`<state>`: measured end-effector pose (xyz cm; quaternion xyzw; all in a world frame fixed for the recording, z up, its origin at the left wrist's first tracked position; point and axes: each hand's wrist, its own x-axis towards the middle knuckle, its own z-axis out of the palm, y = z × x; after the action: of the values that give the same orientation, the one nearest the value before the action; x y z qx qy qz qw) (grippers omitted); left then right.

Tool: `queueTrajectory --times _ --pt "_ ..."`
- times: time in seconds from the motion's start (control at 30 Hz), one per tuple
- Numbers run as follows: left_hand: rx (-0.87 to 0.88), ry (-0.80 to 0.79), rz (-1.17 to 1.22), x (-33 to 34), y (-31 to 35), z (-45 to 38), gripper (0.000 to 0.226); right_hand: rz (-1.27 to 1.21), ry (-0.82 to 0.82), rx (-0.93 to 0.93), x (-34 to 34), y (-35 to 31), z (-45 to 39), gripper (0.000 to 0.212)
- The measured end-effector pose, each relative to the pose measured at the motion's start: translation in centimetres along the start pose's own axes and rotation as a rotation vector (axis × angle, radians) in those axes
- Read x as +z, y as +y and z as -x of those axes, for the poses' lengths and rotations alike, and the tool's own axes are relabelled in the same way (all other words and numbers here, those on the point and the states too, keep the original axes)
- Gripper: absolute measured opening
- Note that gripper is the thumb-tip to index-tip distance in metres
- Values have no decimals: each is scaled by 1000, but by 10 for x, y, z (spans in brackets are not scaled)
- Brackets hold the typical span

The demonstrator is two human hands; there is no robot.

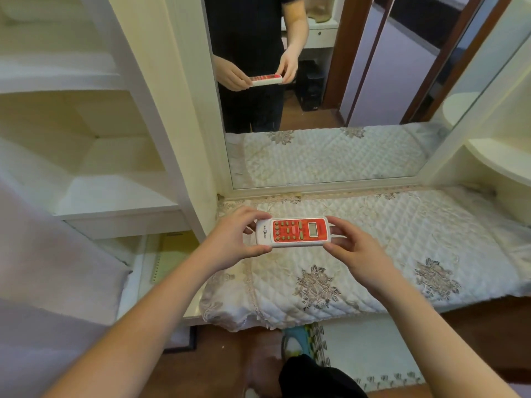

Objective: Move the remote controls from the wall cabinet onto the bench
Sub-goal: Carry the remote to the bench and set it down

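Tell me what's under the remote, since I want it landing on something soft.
Below the remote control, held by the left hand and right hand, lies the bench's quilted cover. The patch directly beneath is hidden.

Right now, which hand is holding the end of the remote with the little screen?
The right hand: the remote has its grey screen at that end; the left hand holds the plain white end.

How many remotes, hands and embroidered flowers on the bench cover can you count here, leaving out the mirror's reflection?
Remote control, red and white, held at both ends over the bench cover: 1
Hands, left hand and right hand: 2
Large embroidered flowers fully in view on the cover: 2
Total: 5
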<state>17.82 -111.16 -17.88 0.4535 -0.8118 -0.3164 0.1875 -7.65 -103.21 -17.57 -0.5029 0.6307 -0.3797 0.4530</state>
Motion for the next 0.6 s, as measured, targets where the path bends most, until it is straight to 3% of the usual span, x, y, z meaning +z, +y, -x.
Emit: queueTrajectory --times 0.6 --pt "-251 -48 -55 90 -62 -119 65 14 -119 266 -26 92 -151 42"
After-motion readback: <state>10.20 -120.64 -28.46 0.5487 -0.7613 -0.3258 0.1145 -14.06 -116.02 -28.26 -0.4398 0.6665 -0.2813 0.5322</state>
